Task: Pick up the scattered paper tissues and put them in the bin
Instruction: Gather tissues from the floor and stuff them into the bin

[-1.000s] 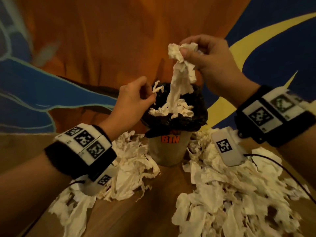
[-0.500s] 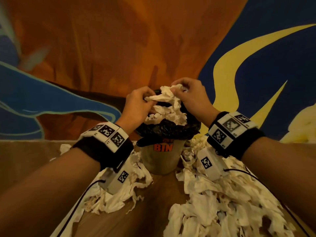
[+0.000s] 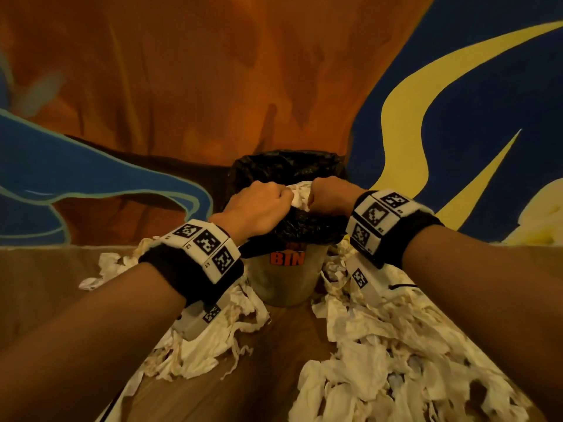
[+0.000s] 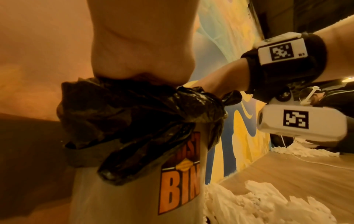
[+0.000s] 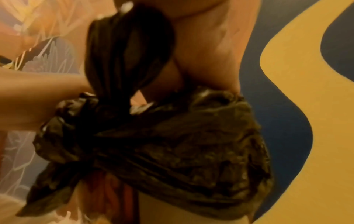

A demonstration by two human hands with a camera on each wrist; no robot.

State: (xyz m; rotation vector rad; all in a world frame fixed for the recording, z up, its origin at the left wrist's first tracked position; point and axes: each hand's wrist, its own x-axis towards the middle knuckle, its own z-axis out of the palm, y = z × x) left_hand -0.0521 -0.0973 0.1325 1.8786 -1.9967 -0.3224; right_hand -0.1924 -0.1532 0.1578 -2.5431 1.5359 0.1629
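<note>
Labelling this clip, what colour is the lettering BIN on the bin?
Orange lettering on the pale grey bin, clearest in the left wrist view.

A: Item one, right wrist view?

B: Black bin liner (image 5: 172, 144), crinkled and glossy, folded over the rim and bunched into a knot at left. A strip of it rises toward the top of the picture.

A: Beneath it?

B: Pale wall of the bin (image 5: 187, 212), lower edge; a reddish blur of print to the left, unreadable.

A: Hands?

B: Right hand (image 5: 210, 50), heel of the palm only, pressed down against the liner's top edge; fingers out of sight. A second bare forearm (image 5: 38, 98) enters from the left, touching the knot.

A: Background?

B: Painted wall (image 5: 306, 106), dark blue with a yellow curve. Whole picture soft with blur.
</note>
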